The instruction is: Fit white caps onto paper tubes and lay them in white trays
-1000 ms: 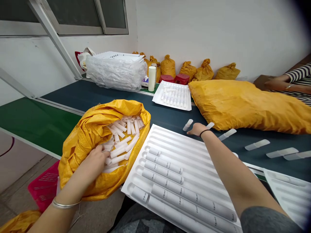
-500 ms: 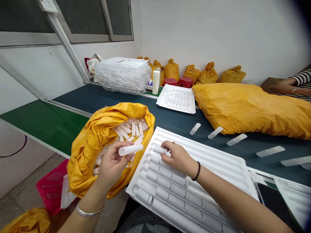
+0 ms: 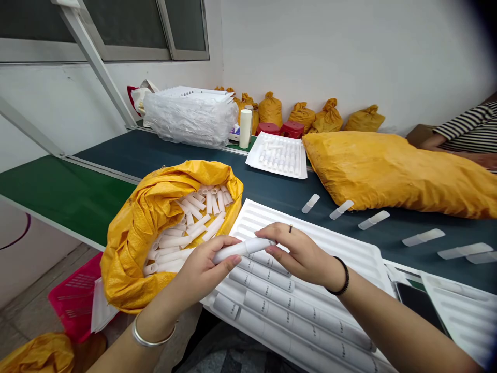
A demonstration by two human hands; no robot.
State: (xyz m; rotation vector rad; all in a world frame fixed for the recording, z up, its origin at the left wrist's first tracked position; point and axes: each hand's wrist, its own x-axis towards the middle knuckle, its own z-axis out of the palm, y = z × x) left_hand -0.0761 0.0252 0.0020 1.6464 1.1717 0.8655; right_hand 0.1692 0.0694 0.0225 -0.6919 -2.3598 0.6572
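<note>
We are seeing soft, even indoor light, faint shadows, slight finger blur, and a dark, distorted upper-right corner.

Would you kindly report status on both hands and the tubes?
Left hand gripping plain white tube. Right hand on printed tube, end to end with it. Grooved tray below, yellow sack alongside.

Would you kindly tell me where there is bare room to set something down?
The green surface left of the open sack looks bare, as does the dark belt between sack and wrapped stack. It is crowded at the near tray under the left hand and right hand, and at the belt's right among loose tubes.
</note>
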